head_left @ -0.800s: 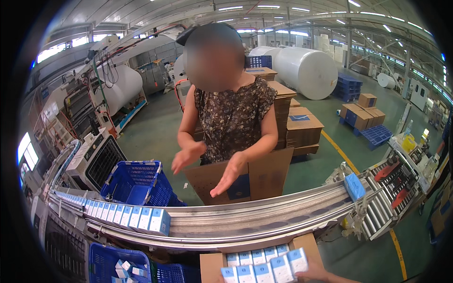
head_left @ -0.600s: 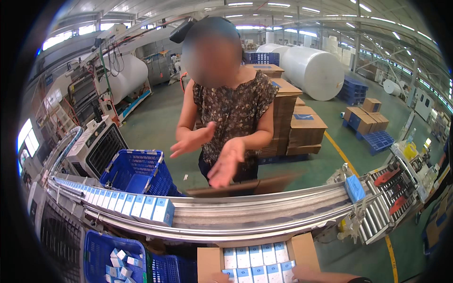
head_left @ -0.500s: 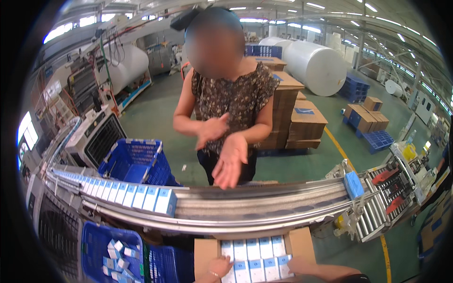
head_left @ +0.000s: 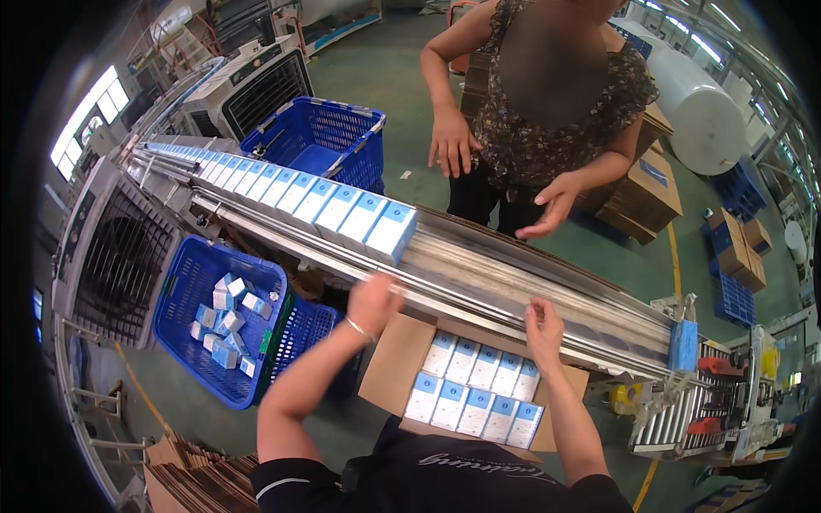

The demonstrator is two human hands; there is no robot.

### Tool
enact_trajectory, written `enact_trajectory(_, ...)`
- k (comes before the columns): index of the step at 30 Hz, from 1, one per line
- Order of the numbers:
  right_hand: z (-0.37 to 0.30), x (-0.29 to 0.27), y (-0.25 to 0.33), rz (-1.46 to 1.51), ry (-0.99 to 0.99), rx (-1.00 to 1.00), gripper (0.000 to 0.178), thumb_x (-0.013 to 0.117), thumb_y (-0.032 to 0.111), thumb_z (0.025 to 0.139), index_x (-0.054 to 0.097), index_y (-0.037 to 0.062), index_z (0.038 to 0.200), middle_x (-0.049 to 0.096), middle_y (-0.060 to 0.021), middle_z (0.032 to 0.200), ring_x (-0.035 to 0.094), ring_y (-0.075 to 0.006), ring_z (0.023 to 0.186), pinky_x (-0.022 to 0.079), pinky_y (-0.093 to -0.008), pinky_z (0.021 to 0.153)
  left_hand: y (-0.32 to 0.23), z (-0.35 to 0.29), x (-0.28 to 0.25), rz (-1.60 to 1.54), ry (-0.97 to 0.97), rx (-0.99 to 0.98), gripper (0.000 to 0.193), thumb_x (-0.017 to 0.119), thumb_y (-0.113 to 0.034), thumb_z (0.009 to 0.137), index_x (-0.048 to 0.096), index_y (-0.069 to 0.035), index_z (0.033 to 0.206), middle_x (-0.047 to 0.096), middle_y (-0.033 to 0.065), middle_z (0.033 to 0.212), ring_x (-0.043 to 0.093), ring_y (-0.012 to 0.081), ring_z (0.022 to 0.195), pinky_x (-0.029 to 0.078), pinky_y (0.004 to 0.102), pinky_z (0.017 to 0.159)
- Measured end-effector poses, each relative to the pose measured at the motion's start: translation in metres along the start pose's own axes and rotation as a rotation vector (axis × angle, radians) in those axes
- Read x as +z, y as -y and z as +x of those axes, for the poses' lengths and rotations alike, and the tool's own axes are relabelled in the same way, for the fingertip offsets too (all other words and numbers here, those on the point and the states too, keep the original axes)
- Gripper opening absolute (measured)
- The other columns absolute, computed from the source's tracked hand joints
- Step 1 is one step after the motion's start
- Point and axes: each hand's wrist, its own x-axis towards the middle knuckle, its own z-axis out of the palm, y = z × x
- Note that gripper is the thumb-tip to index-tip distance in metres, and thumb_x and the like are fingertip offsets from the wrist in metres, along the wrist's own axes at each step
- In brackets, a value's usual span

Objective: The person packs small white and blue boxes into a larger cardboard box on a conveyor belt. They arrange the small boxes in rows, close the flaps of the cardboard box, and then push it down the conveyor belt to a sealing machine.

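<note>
An open cardboard carton (head_left: 395,363) sits in front of me, holding two rows of white-and-blue boxes (head_left: 475,415) stood side by side. My left hand (head_left: 375,305) is raised over the conveyor's near rail, above the carton's left flap. It is smeared by motion, and I see nothing in it. My right hand (head_left: 543,329) is lifted at the carton's far right corner, fingers bent upward and apart from the thumb, holding nothing. A long line of similar boxes (head_left: 390,232) stands on the conveyor belt (head_left: 513,278), its front end just beyond my left hand.
A blue basket (head_left: 177,286) with several loose small boxes stands at left. Another blue basket (head_left: 363,162) is behind the conveyor. Across the belt stands a person (head_left: 556,111), hands apart. A blue pack (head_left: 683,345) sits at the belt's right end, before the rollers (head_left: 663,419).
My view has tilted down and turned. Both my hands have left the boxes in the carton and risen toward the conveyor. The box line has advanced rightward; the other person's hands have moved apart.
</note>
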Motion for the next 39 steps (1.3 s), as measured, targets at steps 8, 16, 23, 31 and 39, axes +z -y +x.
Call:
enact_trajectory(8, 0.002, 0.018, 0.005, -0.394, 0.067, 0.004, 0.019, 0.058, 0.024, 0.083, 0.062, 0.0062, 0.087, 0.065, -0.0124, 0.079, 0.064, -0.0258, 0.073, 0.049, -0.0347, 0.066, 0.215, 0.086, -0.052, 0.519, 0.045, -0.597, 0.069, 0.057, -0.056, 0.078, 0.053, 0.006, 0.108, 0.054, 0.0218, 0.111, 0.05, 0.0366, 0.103, 0.041, 0.0421, 0.09)
enact_trajectory(16, 0.033, 0.014, 0.01, -0.172, 0.163, 0.268, 0.05, 0.058, 0.041, 0.083, 0.051, 0.0044, 0.116, 0.065, -0.0106, 0.091, 0.064, -0.0263, 0.081, 0.048, -0.0336, 0.074, 0.13, 0.126, -0.014, 0.004, 0.476, -0.567, 0.103, 0.068, -0.068, 0.06, 0.042, 0.012, 0.12, 0.056, 0.0301, 0.111, 0.057, 0.0373, 0.105, 0.044, 0.0391, 0.09)
enact_trajectory(23, 0.078, -0.021, -0.015, -0.035, 0.075, 0.363, 0.079, 0.08, 0.036, 0.064, 0.038, -0.0045, 0.118, 0.061, -0.0177, 0.102, 0.06, -0.0269, 0.094, 0.046, -0.033, 0.084, -0.034, 0.099, 0.069, -0.274, 0.344, -0.378, 0.079, 0.069, -0.058, 0.067, 0.044, 0.005, 0.106, 0.063, 0.0247, 0.093, 0.062, 0.038, 0.087, 0.048, 0.0403, 0.076)
enact_trajectory(31, -0.071, -0.115, -0.005, 0.207, -0.174, -0.195, 0.098, 0.082, 0.019, 0.063, 0.014, 0.0032, 0.132, 0.042, -0.0149, 0.121, 0.047, -0.0252, 0.112, 0.04, -0.0384, 0.094, -0.115, -0.039, 0.035, -0.616, -0.19, 0.212, 0.1, 0.072, -0.036, 0.078, 0.0, -0.009, 0.141, 0.025, 0.0168, 0.138, 0.032, 0.029, 0.125, 0.028, 0.0425, 0.101)
enact_trajectory(39, -0.141, -0.092, -0.062, -0.505, 0.243, 0.173, 0.068, 0.066, 0.033, 0.08, 0.035, -0.004, 0.129, 0.054, -0.0235, 0.107, 0.058, -0.0362, 0.093, 0.048, -0.0387, 0.078, -0.102, -0.118, 0.084, 0.087, 0.772, -0.284, 0.052, 0.062, -0.038, 0.082, 0.048, 0.007, 0.104, 0.058, 0.0249, 0.099, 0.058, 0.0363, 0.091, 0.048, 0.04, 0.071)
